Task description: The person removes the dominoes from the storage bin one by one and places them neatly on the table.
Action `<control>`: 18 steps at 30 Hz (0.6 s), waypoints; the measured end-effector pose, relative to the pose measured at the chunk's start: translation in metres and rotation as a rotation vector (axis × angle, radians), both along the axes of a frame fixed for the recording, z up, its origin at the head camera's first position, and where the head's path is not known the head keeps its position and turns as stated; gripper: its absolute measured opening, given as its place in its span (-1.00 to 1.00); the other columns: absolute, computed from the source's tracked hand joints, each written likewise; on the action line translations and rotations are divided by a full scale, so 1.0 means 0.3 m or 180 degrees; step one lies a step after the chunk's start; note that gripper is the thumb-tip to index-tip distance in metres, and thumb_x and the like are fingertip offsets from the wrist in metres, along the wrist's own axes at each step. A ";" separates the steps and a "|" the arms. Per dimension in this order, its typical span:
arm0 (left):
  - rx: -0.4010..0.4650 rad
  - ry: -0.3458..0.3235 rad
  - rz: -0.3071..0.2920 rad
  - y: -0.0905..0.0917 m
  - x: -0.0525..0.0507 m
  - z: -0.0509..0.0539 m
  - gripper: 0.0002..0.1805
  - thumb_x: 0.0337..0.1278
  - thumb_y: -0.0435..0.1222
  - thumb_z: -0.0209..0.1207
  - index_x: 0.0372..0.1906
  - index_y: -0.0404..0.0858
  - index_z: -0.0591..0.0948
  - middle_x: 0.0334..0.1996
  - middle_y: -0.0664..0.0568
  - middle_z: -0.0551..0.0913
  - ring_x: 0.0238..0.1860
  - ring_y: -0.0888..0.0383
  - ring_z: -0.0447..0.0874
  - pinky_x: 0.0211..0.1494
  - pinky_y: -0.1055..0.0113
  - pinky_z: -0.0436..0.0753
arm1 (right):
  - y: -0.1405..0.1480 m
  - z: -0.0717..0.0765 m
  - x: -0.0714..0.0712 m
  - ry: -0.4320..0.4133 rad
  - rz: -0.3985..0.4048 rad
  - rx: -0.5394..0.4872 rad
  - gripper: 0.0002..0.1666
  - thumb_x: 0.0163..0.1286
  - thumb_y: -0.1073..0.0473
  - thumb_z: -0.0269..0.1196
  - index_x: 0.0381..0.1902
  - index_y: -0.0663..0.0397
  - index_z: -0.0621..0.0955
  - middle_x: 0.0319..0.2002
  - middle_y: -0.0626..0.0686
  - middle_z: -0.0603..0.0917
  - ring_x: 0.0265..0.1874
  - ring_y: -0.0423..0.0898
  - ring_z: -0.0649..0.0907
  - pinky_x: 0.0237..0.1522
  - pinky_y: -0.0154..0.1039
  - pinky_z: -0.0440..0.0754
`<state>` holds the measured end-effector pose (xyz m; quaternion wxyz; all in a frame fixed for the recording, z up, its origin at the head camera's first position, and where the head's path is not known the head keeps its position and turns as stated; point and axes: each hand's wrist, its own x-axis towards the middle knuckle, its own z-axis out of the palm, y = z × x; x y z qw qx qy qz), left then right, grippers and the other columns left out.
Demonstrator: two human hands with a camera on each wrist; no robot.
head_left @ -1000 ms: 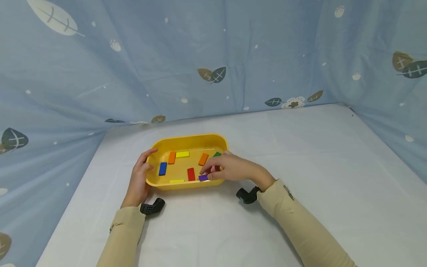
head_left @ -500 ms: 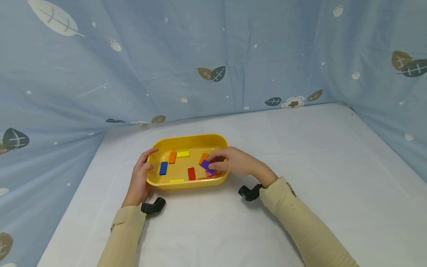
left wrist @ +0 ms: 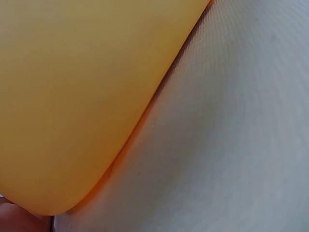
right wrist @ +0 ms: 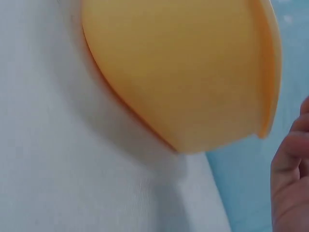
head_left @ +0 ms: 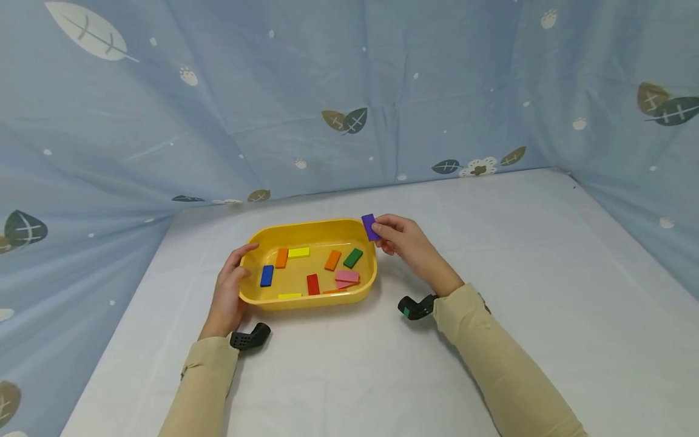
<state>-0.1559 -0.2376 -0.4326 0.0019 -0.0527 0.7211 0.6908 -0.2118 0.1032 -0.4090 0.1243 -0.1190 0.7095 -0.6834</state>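
Note:
In the head view a yellow tray [head_left: 306,306] holds several flat coloured blocks, among them a blue block [head_left: 266,275], a red block [head_left: 313,284] and a green block [head_left: 353,258]. My left hand [head_left: 225,297] grips the tray's left end, fingers over the rim. Above the tray's back right corner, my right hand [head_left: 411,247] pinches a purple block [head_left: 370,227] between thumb and fingers. The tray wall [left wrist: 87,96] fills much of the left wrist view. In the right wrist view my right hand [right wrist: 292,179] shows at the right edge, beside the tray [right wrist: 178,72]; the purple block is hidden there.
A white cloth [head_left: 491,243] covers the table on all sides of the tray. Behind it hangs a blue patterned curtain [head_left: 262,79]. Two pink blocks [head_left: 347,276] overlap near the tray's front right, and orange and yellow blocks lie around inside.
My right hand has picked the purple block up from the tray's front right and carried it up and to the right, uncovering the green and pink blocks. My left hand stays at the rim.

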 end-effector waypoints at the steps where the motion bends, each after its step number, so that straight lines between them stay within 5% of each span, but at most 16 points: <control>1: -0.0007 -0.0003 -0.0001 0.000 0.000 0.000 -0.42 0.03 -0.43 -0.22 0.23 -0.04 0.30 0.30 0.24 0.06 0.26 0.10 0.05 0.24 0.23 0.24 | 0.006 -0.006 -0.007 -0.0070 -0.0074 -0.0091 -0.50 0.18 -0.15 0.14 -0.13 0.15 0.49 -0.39 0.15 0.50 -0.47 -0.08 0.44 -0.45 -0.35 0.45; 6: -0.0005 0.0018 -0.0017 -0.001 0.001 0.000 -0.42 0.03 -0.43 -0.23 0.23 -0.05 0.29 0.30 0.25 0.06 0.25 0.11 0.06 0.24 0.23 0.24 | 0.048 -0.033 -0.036 -0.0272 -0.0340 -0.0275 -0.55 0.23 -0.05 0.13 -0.12 0.22 0.46 -0.43 0.12 0.47 -0.52 -0.12 0.42 -0.52 -0.41 0.43; 18: 0.0025 -0.0034 -0.0023 0.000 0.003 0.011 -0.42 0.05 -0.43 -0.25 0.25 -0.07 0.27 0.31 0.25 0.05 0.26 0.10 0.04 0.25 0.22 0.22 | 0.172 -0.075 -0.073 -0.0296 -0.0675 0.0509 -0.56 0.27 -0.04 0.08 -0.05 0.16 0.47 -0.42 0.03 0.52 -0.57 -0.21 0.41 -0.55 -0.40 0.38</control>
